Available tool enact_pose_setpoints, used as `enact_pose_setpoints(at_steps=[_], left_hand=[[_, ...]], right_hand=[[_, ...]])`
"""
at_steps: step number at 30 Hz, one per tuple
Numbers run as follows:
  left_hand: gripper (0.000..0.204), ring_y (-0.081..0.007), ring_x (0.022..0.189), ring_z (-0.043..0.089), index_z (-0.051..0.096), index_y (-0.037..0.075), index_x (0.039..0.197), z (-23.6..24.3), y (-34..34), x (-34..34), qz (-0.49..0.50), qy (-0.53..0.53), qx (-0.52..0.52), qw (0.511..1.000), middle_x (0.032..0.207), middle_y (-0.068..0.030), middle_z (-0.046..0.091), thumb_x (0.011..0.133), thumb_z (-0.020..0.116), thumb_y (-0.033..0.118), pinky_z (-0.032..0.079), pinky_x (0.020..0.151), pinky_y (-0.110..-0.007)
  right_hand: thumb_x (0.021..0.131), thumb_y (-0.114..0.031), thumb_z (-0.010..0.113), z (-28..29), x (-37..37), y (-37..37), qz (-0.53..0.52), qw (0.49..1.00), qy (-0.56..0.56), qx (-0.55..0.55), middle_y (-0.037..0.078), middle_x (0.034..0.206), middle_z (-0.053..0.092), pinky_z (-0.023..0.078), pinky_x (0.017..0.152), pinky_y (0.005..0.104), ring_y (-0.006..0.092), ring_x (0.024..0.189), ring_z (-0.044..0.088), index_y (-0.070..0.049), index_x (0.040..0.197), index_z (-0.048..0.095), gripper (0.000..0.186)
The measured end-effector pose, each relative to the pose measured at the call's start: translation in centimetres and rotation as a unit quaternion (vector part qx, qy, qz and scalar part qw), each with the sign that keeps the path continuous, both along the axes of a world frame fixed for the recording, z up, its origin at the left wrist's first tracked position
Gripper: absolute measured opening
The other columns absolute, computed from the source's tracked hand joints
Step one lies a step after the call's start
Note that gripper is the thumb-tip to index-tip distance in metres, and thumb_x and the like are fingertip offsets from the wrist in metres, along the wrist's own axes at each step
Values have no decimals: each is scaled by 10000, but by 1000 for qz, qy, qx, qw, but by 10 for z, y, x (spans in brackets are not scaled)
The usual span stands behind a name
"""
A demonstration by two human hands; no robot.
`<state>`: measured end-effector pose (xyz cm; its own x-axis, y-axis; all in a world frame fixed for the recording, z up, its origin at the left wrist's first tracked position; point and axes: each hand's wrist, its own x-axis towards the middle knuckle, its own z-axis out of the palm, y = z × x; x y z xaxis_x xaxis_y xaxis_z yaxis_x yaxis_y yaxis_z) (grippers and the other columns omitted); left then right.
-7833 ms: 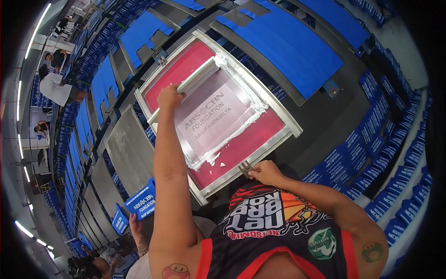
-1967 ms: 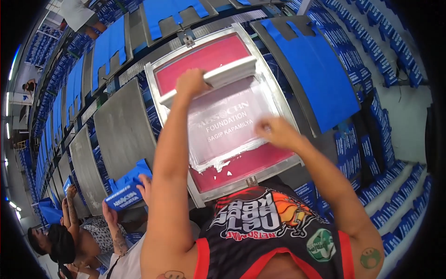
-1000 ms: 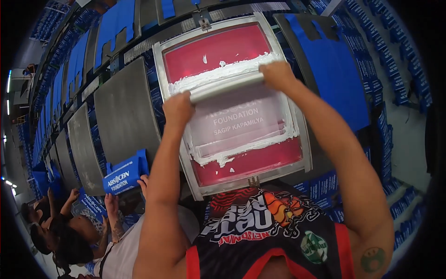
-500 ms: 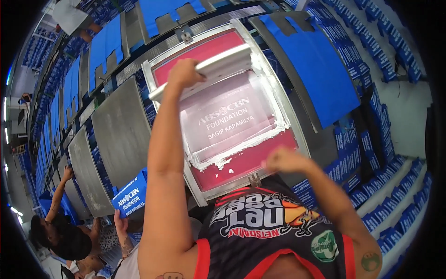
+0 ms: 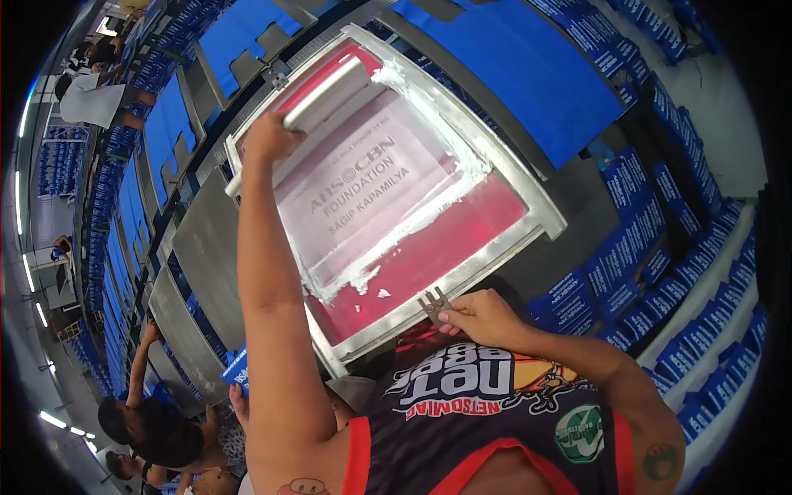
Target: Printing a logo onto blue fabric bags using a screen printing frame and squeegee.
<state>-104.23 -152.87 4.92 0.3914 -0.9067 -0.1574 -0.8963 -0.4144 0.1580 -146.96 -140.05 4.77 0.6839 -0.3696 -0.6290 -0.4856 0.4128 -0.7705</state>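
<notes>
A silk-screen printing frame [image 5: 540, 216] with a pale metal rim lies in front of me. Its mesh is red around a pale, see-through middle with lettering. White paste or ink is smeared along the right and near sides of that middle. At the far end, my left hand [image 5: 274, 136] is closed around a long, pale squeegee [image 5: 330, 92], which rests across the mesh. My right hand [image 5: 485, 318] pinches a small slotted metal bracket [image 5: 432, 304] at the middle of the near rim. Whatever lies under the screen is mostly hidden.
Grey boards [image 5: 202, 235] stand in a row to the left, and a blue cut sheet [image 5: 520, 70] covers another at the right. Printed blue pieces [image 5: 627, 194] are racked at right. Co-workers [image 5: 161, 425] are at lower left, one hand beside a blue printed piece [image 5: 237, 369].
My right hand has come in to the near rim and closed on the bracket. My left hand keeps its grip on the squeegee. The whole view has shifted and turned somewhat.
</notes>
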Motion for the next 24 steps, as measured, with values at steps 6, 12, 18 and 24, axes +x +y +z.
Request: enact_pose_setpoints(at_steps=[6, 12, 18, 24], left_hand=[[442, -312, 984, 636, 677, 233, 1119, -23, 19, -17, 29, -23, 1, 999, 1036, -128, 679, 694, 751, 327, 510, 830, -446], [401, -310, 832, 662, 646, 208, 1150, -55, 99, -113, -7, -75, -10, 997, 950, -103, 682, 749, 651, 219, 524, 741, -436], [324, -326, 765, 643, 629, 138, 1003, -58, 183, -258, -1, -25, -92, 995, 850, -106, 655, 682, 630, 93, 515, 641, -450], [394, -333, 840, 655, 664, 174, 1099, -8, 100, -132, 38, 5, -5, 999, 896, -140, 683, 711, 723, 212, 519, 740, -446]], right_hand=[[888, -180, 592, -60, -5, 12, 38, 994, 20, -101, 132, 768, 707, 538, 645, 278, 160, 696, 697, 29, 903, 688, 230], [878, -191, 602, -104, -6, 17, 42, 992, 19, -115, 108, 766, 712, 530, 640, 278, 149, 672, 691, 8, 877, 699, 221], [890, -132, 610, -106, -7, 7, 51, 996, 15, -66, 120, 763, 708, 535, 623, 255, 116, 657, 670, 51, 914, 686, 200], [880, -186, 600, -107, -13, 12, 45, 997, -12, -66, 90, 738, 708, 532, 621, 278, 119, 637, 675, 21, 873, 700, 230]])
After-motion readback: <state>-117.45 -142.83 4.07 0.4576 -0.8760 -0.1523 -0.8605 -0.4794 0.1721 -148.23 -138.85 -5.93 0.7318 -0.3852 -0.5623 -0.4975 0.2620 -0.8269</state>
